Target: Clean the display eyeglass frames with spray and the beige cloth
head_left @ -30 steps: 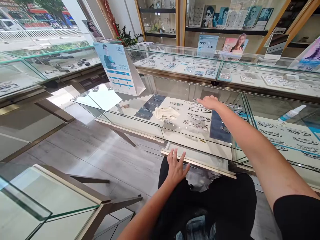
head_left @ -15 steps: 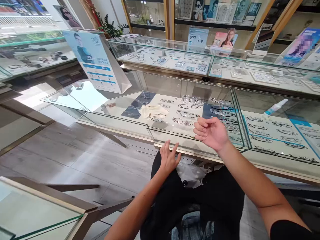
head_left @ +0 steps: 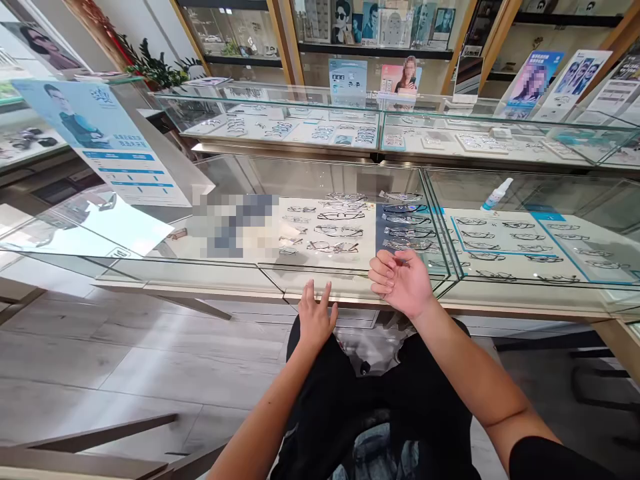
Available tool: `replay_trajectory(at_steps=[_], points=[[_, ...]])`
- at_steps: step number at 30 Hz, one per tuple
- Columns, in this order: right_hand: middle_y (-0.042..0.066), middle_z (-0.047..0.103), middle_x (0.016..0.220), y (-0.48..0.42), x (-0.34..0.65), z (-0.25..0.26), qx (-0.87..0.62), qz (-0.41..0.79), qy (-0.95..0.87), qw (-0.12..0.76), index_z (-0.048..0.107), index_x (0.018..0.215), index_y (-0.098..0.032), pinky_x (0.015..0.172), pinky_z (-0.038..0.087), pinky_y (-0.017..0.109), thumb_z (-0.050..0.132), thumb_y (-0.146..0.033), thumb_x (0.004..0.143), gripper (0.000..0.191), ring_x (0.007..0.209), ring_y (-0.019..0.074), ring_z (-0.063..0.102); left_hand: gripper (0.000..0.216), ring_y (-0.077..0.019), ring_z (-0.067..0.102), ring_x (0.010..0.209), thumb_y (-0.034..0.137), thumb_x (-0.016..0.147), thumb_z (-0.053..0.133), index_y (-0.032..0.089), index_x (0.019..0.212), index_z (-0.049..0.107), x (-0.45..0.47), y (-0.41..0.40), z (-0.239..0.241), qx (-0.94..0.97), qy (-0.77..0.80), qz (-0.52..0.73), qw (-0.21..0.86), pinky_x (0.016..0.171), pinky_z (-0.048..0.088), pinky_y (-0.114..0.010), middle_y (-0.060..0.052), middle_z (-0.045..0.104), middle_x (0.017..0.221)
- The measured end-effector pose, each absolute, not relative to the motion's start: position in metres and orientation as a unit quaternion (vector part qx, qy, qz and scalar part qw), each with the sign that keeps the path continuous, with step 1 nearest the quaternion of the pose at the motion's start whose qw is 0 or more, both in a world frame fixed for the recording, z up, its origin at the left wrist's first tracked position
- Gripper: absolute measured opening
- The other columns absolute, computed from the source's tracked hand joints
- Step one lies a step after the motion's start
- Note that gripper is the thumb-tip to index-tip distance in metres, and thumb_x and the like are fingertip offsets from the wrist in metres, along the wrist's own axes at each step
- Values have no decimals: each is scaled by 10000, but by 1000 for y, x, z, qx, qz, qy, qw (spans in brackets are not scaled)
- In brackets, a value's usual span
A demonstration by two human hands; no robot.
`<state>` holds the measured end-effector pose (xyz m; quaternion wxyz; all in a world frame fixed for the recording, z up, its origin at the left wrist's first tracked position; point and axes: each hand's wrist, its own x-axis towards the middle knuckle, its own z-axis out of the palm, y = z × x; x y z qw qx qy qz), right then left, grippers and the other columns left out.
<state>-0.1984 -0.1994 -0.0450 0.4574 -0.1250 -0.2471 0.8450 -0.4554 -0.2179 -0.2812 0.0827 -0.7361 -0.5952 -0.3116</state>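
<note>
My left hand (head_left: pixel 316 315) rests on the near edge of the glass display case (head_left: pixel 280 283), fingers stretched out and apart, holding nothing. My right hand (head_left: pixel 403 280) hovers palm up just above that same edge, fingers curled loosely inward with nothing visible in them. Inside the case, rows of eyeglass frames (head_left: pixel 333 230) lie on a white tray (head_left: pixel 363 257), with more on a dark blue pad (head_left: pixel 404 227) beside it. My black-clad lap is below the hands.
A white spray bottle (head_left: pixel 497 194) stands on the glass top at right. A tilted poster stand (head_left: pixel 103 150) sits on the case at left. More glass cases (head_left: pixel 350 130) with eyewear run along behind, backed by shelves of portrait posters. Grey tiled floor (head_left: pixel 100 360) lies to the left.
My right hand drew back from the glass top over the frames to the near edge and turned palm up. The view swung left to right; my left hand stayed on the edge.
</note>
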Motion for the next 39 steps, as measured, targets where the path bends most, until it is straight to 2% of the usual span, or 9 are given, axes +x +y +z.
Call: replay_trajectory(at_steps=[10, 14, 16, 18, 21, 25, 30, 34, 39], points=[[-44, 346, 656, -212, -193, -46, -112, 811, -309, 484, 387, 695, -239, 518, 365, 224, 705, -380, 884, 396, 566, 118, 249, 629, -533, 357, 1701, 322, 1095, 649, 153, 1694, 555, -448, -223, -268, -736, -591, -324, 57, 1269, 465, -690, -338, 299, 1803], [-39, 353, 655, -215, -192, -45, -108, 802, -325, 489, 391, 701, -243, 534, 343, 253, 694, -389, 897, 389, 566, 126, 265, 491, -509, 459, 1630, 336, 1083, 667, 144, 1535, 653, -442, -224, -251, -706, -604, -367, 38, 1208, 516, -669, -334, 388, 1730], [-40, 375, 670, -216, -191, -45, -108, 792, -336, 498, 435, 712, -241, 559, 348, 267, 724, -353, 854, 341, 574, 126, 292, 350, -452, 584, 1510, 311, 1083, 653, 151, 1391, 697, -439, -222, -238, -684, -596, -419, 27, 1175, 543, -626, -300, 554, 1590], [-39, 427, 717, -218, -190, -45, -114, 773, -352, 516, 507, 752, -233, 608, 371, 275, 780, -261, 757, 275, 603, 123, 351, 200, -365, 705, 1300, 259, 1087, 620, 181, 1254, 699, -435, -220, -221, -676, -568, -470, 10, 1103, 581, -545, -213, 717, 1332], [-33, 492, 810, -223, -188, -47, -136, 733, -389, 542, 567, 828, -236, 687, 398, 290, 826, -141, 674, 316, 675, 128, 438, 74, -263, 748, 1016, 211, 1083, 607, 226, 1102, 677, -426, -222, -185, -685, -525, -504, -28, 934, 597, -414, -84, 762, 1038], [-32, 505, 865, -227, -184, -53, -155, 686, -441, 557, 570, 867, -246, 730, 399, 309, 891, -176, 774, 341, 715, 135, 472, 85, -199, 736, 892, 193, 1078, 630, 239, 1027, 680, -403, -237, -122, -705, -475, -520, -88, 837, 580, -334, -24, 759, 943], [-28, 514, 919, -235, -177, -56, -189, 628, -496, 569, 552, 894, -255, 740, 417, 320, 921, -261, 888, 369, 766, 147, 541, 99, -176, 779, 876, 152, 1049, 685, 247, 1028, 702, -377, -258, -65, -754, -398, -511, -106, 844, 609, -313, -7, 814, 950], [-23, 536, 966, -246, -172, -54, -254, 570, -532, 573, 560, 918, -263, 811, 477, 341, 860, -249, 964, 304, 829, 157, 605, 125, -199, 816, 904, 148, 1013, 730, 251, 1084, 736, -365, -263, -52, -774, -380, -496, -100, 862, 642, -344, -26, 852, 996], [-13, 596, 936, -259, -169, -53, -334, 469, -589, 567, 544, 887, -270, 843, 486, 356, 772, -178, 975, 260, 867, 187, 639, 125, -203, 821, 862, 145, 1006, 730, 257, 1040, 773, -357, -260, -54, -782, -383, -483, -92, 833, 645, -353, -17, 864, 963]])
